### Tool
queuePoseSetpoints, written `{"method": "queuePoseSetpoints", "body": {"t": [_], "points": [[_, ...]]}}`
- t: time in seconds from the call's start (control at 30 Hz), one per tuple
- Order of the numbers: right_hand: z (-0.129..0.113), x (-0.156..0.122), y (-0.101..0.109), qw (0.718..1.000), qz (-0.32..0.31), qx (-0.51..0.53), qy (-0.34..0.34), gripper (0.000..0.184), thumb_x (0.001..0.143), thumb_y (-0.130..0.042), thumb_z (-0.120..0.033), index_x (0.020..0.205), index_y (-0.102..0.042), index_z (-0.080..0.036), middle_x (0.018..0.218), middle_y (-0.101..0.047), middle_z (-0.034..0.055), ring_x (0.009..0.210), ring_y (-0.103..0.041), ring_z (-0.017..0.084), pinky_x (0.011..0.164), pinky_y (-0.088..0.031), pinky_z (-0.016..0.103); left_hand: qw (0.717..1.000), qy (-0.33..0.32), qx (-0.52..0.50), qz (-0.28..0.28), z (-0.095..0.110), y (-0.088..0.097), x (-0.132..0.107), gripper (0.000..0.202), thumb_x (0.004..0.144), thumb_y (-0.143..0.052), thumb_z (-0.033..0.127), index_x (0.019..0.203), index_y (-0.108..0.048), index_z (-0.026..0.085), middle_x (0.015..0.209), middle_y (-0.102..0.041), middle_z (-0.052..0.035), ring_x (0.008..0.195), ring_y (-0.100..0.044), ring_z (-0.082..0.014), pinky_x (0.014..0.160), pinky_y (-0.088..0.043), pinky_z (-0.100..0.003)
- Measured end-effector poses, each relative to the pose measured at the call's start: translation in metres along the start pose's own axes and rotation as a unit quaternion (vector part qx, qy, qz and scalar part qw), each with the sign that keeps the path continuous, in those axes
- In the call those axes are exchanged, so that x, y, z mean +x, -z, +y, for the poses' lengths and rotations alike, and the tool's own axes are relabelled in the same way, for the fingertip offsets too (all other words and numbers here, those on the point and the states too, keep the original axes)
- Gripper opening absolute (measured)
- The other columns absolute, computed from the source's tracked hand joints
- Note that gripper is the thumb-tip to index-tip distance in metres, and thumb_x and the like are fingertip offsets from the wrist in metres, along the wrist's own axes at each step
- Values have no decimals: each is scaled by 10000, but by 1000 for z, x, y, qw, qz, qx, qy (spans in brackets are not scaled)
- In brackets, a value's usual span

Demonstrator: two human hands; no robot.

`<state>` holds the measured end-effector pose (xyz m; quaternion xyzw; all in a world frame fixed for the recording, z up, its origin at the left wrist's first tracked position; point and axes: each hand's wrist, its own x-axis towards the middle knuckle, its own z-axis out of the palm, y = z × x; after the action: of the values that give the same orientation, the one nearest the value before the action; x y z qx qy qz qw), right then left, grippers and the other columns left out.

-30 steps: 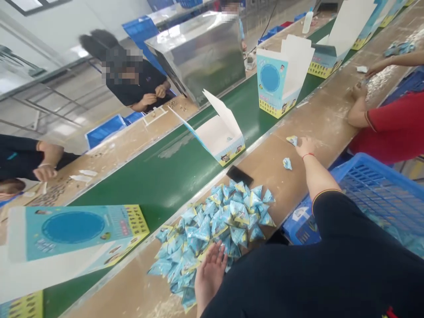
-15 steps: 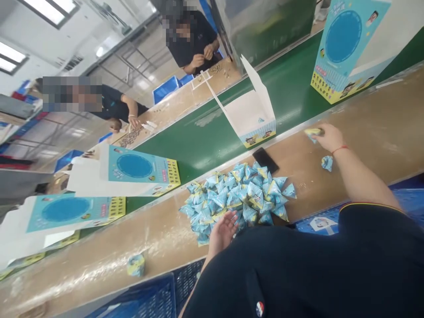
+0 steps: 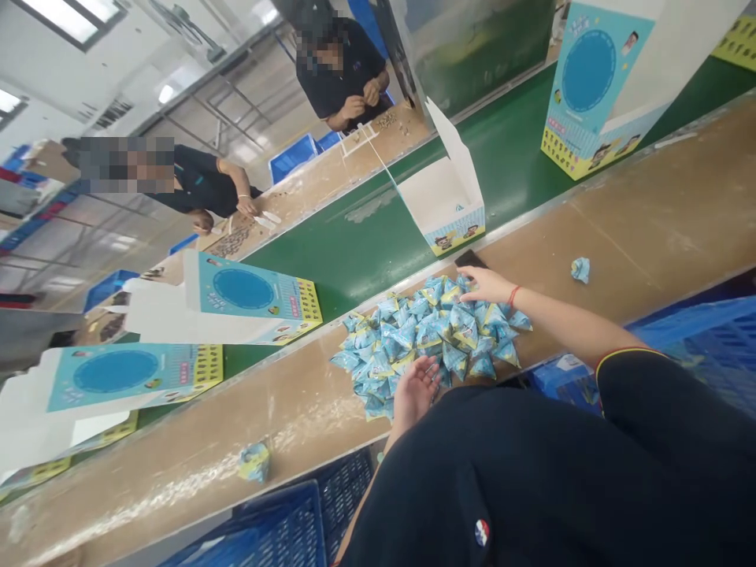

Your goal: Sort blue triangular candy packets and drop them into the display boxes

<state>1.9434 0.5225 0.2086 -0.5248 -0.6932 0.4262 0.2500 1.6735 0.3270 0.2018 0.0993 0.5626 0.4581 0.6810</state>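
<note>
A heap of several small blue triangular packets [image 3: 422, 339] lies on the brown wooden ledge [image 3: 650, 228] in front of me. My left hand [image 3: 415, 390] rests open, palm up, against the near edge of the heap. My right hand [image 3: 485, 285], with a red cord at the wrist, reaches over the far side of the heap with fingers stretched out flat; I see nothing in it. A dark phone [image 3: 471, 259] lies just beyond that hand.
Single packets lie apart at the right [image 3: 581, 269] and lower left [image 3: 255, 461]. An open white carton [image 3: 446, 197] and blue printed boxes [image 3: 584, 87] [image 3: 248, 295] ride the green belt [image 3: 354, 252]. Two people work across the belt. Blue crates [image 3: 265, 535] stand below the ledge.
My right hand has come back from the far right of the ledge to the heap, and the yellow-blue packet it was touching is no longer seen. The left hand stays at the heap.
</note>
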Motion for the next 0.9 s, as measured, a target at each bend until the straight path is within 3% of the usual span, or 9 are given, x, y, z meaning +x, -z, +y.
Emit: {"method": "queuePoseSetpoints", "body": {"t": [0.07,0.13,0.2,0.27,0.37,0.5,0.6,0.7,0.9], "points": [[-3,-19,18,996,83,-7,19,705,710,-855,-382,1326,-615,-137,1351,-648,190,1107,-679,324,992,-549,490,1000,7,6,-16,-1,1,-2,271,776,-723,403,973,-736,218,1059,-760,-62,985,-694,-194,872,-546,-314],[5,-61,52,965,259,-12,29,542,860,-716,-512,1283,-638,-182,1308,-666,156,1155,-651,341,1058,-506,540,999,17,17,-21,-2,0,-4,278,774,-717,398,976,-746,210,1059,-756,-70,968,-692,-196,858,-545,-315],[31,-122,85,878,475,-54,-19,408,981,-505,-596,1165,-675,-274,1220,-692,100,1172,-629,349,1079,-483,562,998,37,40,-20,-5,-4,-3,292,750,-728,402,964,-747,204,1050,-752,-72,953,-687,-200,839,-541,-315],[71,-194,98,759,616,-129,-166,450,1029,-335,-586,1216,-631,-304,1257,-656,122,1204,-601,361,1071,-472,568,995,60,76,-31,-10,-12,-1,314,719,-755,415,954,-741,208,1048,-746,-68,958,-680,-204,852,-533,-320],[138,-295,69,673,580,-187,-418,496,1028,-256,-405,1271,-606,-151,1276,-604,246,1274,-538,392,1096,-396,614,981,94,145,-87,-20,-29,5,360,700,-789,447,979,-733,227,1080,-736,-68,990,-666,-214,898,-520,-338],[211,-363,-3,700,429,-126,-557,414,940,-521,-437,1168,-678,-129,1257,-603,265,1244,-514,432,1027,-422,619,950,125,246,-144,-38,-48,17,486,663,-823,517,1041,-703,236,1129,-720,-76,1046,-659,-242,924,-521,-365],[253,-360,-25,723,379,-105,-567,561,871,-646,-521,1290,-633,-148,1396,-535,253,1269,-479,423,1032,-418,579,934,129,304,-136,-49,-54,23,542,593,-858,528,1022,-694,238,1100,-723,-82,1004,-673,-255,889,-535,-383],[287,-332,-16,756,363,-118,-531,752,851,-682,-537,1468,-487,-154,1562,-387,230,1391,-358,398,1124,-344,523,925,118,335,-138,-53,-57,21,483,627,-836,535,1011,-722,264,1109,-730,-77,1041,-677,-269,919,-530,-397],[324,-289,-14,733,388,-62,-555,869,882,-628,-623,1538,-398,-102,1548,-351,297,1329,-384,438,1107,-344,560,903,159,387,-96,-47,-65,7,354,603,-835,561,870,-760,340,1041,-750,-51,1074,-685,-340,933,-530,-453]]}}
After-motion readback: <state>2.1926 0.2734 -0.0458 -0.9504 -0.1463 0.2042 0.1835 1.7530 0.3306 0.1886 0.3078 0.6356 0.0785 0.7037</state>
